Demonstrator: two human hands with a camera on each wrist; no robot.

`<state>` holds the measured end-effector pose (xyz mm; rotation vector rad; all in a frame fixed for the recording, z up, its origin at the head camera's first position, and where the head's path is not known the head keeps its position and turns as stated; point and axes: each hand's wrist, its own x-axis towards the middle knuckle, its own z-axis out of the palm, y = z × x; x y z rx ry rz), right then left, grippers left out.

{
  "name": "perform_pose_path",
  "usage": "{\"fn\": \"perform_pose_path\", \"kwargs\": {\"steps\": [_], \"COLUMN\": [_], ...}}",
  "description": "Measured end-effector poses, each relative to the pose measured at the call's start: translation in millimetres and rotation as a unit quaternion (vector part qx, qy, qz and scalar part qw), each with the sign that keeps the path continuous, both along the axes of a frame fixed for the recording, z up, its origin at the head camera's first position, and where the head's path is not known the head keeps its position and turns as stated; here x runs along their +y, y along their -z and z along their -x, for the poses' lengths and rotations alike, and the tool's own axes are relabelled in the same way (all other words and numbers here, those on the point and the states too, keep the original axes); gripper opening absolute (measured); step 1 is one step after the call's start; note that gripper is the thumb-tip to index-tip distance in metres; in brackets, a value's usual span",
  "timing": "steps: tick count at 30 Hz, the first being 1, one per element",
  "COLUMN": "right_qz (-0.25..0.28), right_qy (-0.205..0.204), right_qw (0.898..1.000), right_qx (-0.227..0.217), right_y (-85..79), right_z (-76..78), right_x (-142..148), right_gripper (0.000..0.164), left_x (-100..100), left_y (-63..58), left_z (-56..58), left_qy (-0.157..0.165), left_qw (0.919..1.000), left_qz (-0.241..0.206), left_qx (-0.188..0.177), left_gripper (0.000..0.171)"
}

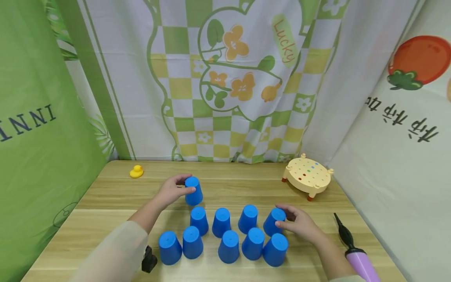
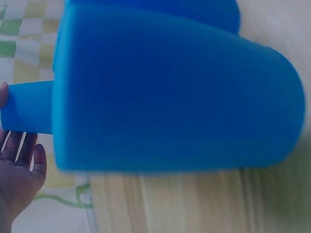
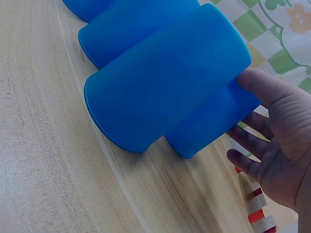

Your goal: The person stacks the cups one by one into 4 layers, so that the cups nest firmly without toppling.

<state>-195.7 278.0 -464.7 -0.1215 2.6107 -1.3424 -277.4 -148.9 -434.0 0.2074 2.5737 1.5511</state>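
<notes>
Several blue plastic cups stand upside down in two rows on the table, such as a front-row cup [image 1: 229,246] and a back-row cup [image 1: 221,223]. Behind the back row, my left hand [image 1: 172,191] grips a blue cup [image 1: 193,191] between thumb and fingers; whether it touches the table I cannot tell. In the left wrist view this held cup [image 2: 29,107] is partly hidden by a large near cup [image 2: 175,92]. My right hand [image 1: 298,223] pinches the rightmost back-row cup [image 1: 274,222]. In the right wrist view that cup [image 3: 214,121] shows behind a front-row cup [image 3: 165,80].
A yellow rubber duck [image 1: 136,171] sits at the back left of the wooden table [image 1: 239,180]. At the back right stands a small cream stool-like board [image 1: 308,175]. A purple pump [image 1: 361,262] lies at the right edge. Beside my left sleeve is a black object [image 1: 149,260].
</notes>
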Motion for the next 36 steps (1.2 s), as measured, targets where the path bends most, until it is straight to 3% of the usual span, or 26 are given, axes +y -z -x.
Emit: {"fn": "perform_pose_path", "kwargs": {"steps": [8,16,29,36], "right_qz": [-0.003,0.003,0.004,0.013], "right_qy": [0.003,0.007,0.016,0.025], "right_qw": [1.000,1.000,1.000,1.000], "right_qx": [-0.004,-0.005,0.004,0.008], "right_y": [-0.6,-2.4,1.6,2.0], "right_z": [0.4,-0.2,-0.6,-1.6], "right_x": [0.2,-0.8,-1.0,-2.5], "right_gripper": [0.068,0.069,0.066,0.063], "left_x": [32.3,55.7,59.1,56.3], "left_y": [4.9,15.6,22.9,30.6], "left_z": [8.6,6.0,3.3,7.4], "left_qy": [-0.007,0.019,0.036,0.029], "left_qw": [0.9998,0.9996,0.9987,0.9989], "left_qz": [-0.010,0.006,0.024,0.015], "left_qx": [-0.013,-0.021,-0.027,-0.034], "left_gripper": [0.059,0.058,0.052,0.052]}}
